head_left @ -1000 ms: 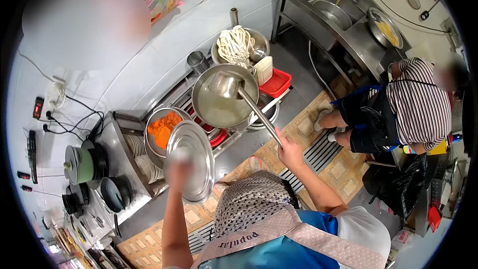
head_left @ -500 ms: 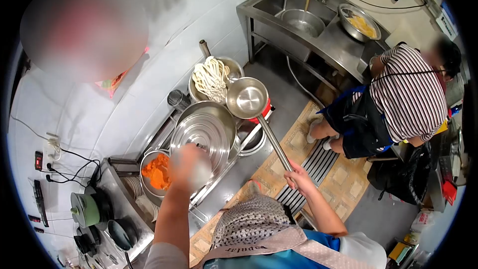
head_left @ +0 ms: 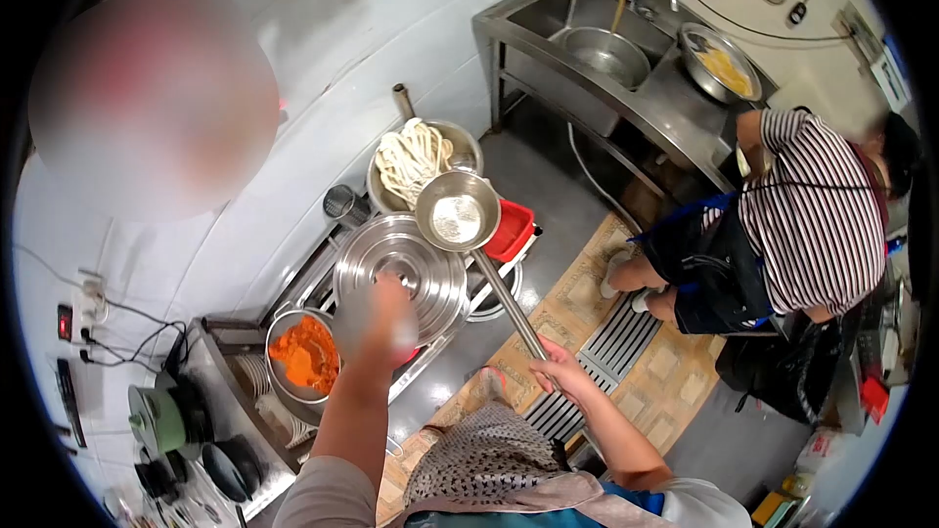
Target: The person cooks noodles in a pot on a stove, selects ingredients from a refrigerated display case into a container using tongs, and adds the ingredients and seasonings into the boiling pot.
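My left hand (head_left: 391, 301) is at the knob of a round metal pot lid (head_left: 428, 252), its fingers closed there; a blur hides part of the wrist. The lid lies over the large pot on the stove, whose body is mostly hidden. My right hand (head_left: 559, 368) grips the end of a long-handled metal ladle (head_left: 503, 299). Its deep bowl (head_left: 458, 211) hangs above the lid's edge and beside a pan (head_left: 468, 149) of thick white strands. Left of the lid stands a pot (head_left: 278, 381) holding an orange mass (head_left: 305, 354).
A red container (head_left: 514, 231) sits behind the ladle. A perforated metal cylinder (head_left: 344, 203) stands near the wall. At the right, a person in a striped shirt (head_left: 812, 205) works by the sink counter (head_left: 675, 132). A green pot (head_left: 156, 418) stands lower left.
The lid has moved up and right, from partly covering the large pot to lying over it, with my left hand at its knob. The ladle has shifted left and slightly down.
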`<state>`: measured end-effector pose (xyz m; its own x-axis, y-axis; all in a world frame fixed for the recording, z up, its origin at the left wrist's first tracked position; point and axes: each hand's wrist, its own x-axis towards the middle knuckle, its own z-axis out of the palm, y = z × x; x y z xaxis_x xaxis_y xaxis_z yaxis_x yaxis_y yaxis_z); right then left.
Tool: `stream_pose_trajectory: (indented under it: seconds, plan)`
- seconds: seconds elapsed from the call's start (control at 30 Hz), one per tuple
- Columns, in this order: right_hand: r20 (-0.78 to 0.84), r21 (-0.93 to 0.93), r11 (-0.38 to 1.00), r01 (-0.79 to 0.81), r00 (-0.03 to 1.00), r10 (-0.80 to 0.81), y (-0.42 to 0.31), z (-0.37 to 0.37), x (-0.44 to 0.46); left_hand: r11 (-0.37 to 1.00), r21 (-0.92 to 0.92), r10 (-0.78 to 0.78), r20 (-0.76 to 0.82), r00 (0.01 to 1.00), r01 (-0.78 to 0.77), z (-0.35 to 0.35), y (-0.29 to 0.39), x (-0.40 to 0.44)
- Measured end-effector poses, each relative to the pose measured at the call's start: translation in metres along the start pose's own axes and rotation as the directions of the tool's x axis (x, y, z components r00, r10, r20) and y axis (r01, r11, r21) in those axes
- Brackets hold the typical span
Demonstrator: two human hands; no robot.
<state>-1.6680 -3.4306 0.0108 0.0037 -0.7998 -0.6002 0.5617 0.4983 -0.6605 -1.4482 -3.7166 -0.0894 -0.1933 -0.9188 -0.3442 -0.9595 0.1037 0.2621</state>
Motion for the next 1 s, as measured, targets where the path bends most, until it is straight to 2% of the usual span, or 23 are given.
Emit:
stream_pose_trajectory:
  seconds: [0.03, 0.07, 0.13, 0.23, 0.27, 0.3, 0.4, 0.43, 0.47, 0.5, 0.53, 0.57, 0.6, 0.63, 0.7, 0.77, 0.8, 0.83, 0.87, 0.9, 0.93, 0.97, 1.0]
  plan:
    - [0.033, -0.034, 0.999, 0.001, 0.999, 0.000, 0.002, 0.006, 0.014, 1.000, -0.012, 0.026, -0.053, 0.998, -0.027, 0.005, -0.011, -0.002]
    - [0.061, -0.023, 1.000, 0.015, 0.998, -0.013, 0.006, 0.012, 0.030, 0.999, -0.041, 0.010, -0.008, 1.000, -0.010, -0.004, -0.010, -0.012]
    - [0.140, -0.010, 0.999, 0.031, 0.990, -0.029, 0.018, 0.027, 0.063, 0.976, -0.136, 0.145, -0.168, 0.975, -0.169, -0.002, -0.027, -0.042]
    - [0.138, -0.017, 0.999, 0.050, 0.989, -0.047, 0.041, 0.049, 0.102, 0.927, -0.166, 0.252, -0.385, 0.888, -0.336, 0.003, -0.063, -0.118]
    - [0.048, -0.044, 0.998, 0.039, 0.998, -0.037, 0.052, 0.054, 0.112, 0.936, -0.183, 0.229, -0.330, 0.916, -0.300, 0.004, -0.076, -0.150]
    - [0.077, -0.150, 0.985, 0.085, 0.994, -0.074, 0.061, 0.057, 0.124, 0.942, -0.207, 0.203, -0.275, 0.940, -0.264, 0.004, -0.093, -0.184]
    - [0.077, -0.480, 0.868, 0.126, 0.992, -0.102, 0.072, 0.060, 0.149, 0.909, -0.415, 0.009, -0.100, 0.995, -0.050, 0.021, -0.153, -0.294]
    - [0.107, -0.462, 0.840, 0.285, 0.958, -0.266, 0.092, 0.048, 0.171, 0.878, -0.478, -0.043, -0.047, 0.998, 0.015, 0.034, -0.179, -0.329]
    - [0.085, -0.581, 0.763, 0.283, 0.954, -0.288, 0.099, 0.035, 0.187, 0.887, -0.458, -0.109, -0.074, 0.991, 0.063, 0.048, -0.202, -0.368]
    - [0.067, -0.685, 0.639, 0.350, 0.904, -0.423, 0.123, 0.002, 0.221, 0.891, -0.441, -0.167, -0.099, 0.981, 0.107, 0.058, -0.226, -0.403]
    - [0.053, -0.714, 0.596, 0.366, 0.878, -0.476, 0.115, 0.011, 0.216, 0.840, -0.493, -0.286, -0.045, 0.957, 0.228, 0.053, -0.242, -0.438]
    - [0.112, -0.824, 0.354, 0.442, 0.741, -0.663, 0.110, 0.026, 0.208, 0.772, -0.538, -0.392, 0.016, 0.920, 0.338, 0.048, -0.255, -0.478]
    - [0.072, -0.818, 0.419, 0.395, 0.792, -0.606, 0.103, 0.028, 0.210, 0.699, -0.597, -0.496, -0.010, 0.868, 0.393, 0.055, -0.269, -0.510]
    - [0.151, -0.913, 0.167, 0.373, 0.688, -0.710, 0.094, 0.059, 0.187, 0.619, -0.658, -0.590, -0.028, 0.807, 0.429, 0.064, -0.285, -0.541]
    - [0.302, -0.943, -0.191, 0.274, 0.457, -0.836, 0.098, 0.138, 0.145, 0.443, -0.744, -0.763, -0.019, 0.647, 0.500, 0.060, -0.310, -0.598]
    - [0.348, -0.839, -0.070, 0.540, 0.432, -0.832, 0.150, 0.196, 0.150, 0.363, -0.793, -0.873, -0.107, 0.476, 0.488, 0.097, -0.342, -0.641]
    - [0.307, -0.681, 0.277, 0.678, 0.608, -0.732, 0.191, 0.229, 0.152, 0.315, -0.823, -0.911, -0.122, 0.395, 0.472, 0.112, -0.356, -0.662]
    - [0.390, -0.738, 0.350, 0.577, 0.788, -0.477, 0.225, 0.271, 0.140, 0.275, -0.850, -0.938, -0.135, 0.318, 0.451, 0.124, -0.373, -0.682]
    - [0.430, -0.714, 0.457, 0.531, 0.847, -0.311, 0.268, 0.333, 0.105, 0.238, -0.887, -0.948, -0.123, 0.294, 0.395, 0.131, -0.392, -0.693]
    - [0.417, -0.695, 0.673, 0.253, 0.905, 0.090, 0.311, 0.381, 0.078, 0.187, -0.920, -0.956, -0.090, 0.279, 0.345, 0.139, -0.405, -0.711]
    - [0.491, -0.707, 0.699, 0.105, 0.784, 0.379, 0.350, 0.436, 0.039, 0.166, -0.946, -0.957, -0.087, 0.275, 0.279, 0.152, -0.423, -0.722]
    - [0.501, -0.776, 0.629, 0.046, 0.651, 0.570, 0.392, 0.481, 0.012, 0.177, -0.943, -0.955, -0.095, 0.281, 0.280, 0.153, -0.437, -0.735]
    - [0.521, -0.787, 0.616, -0.020, 0.513, 0.682, 0.434, 0.518, -0.008, 0.191, -0.940, -0.953, -0.109, 0.281, 0.283, 0.148, -0.452, -0.747]
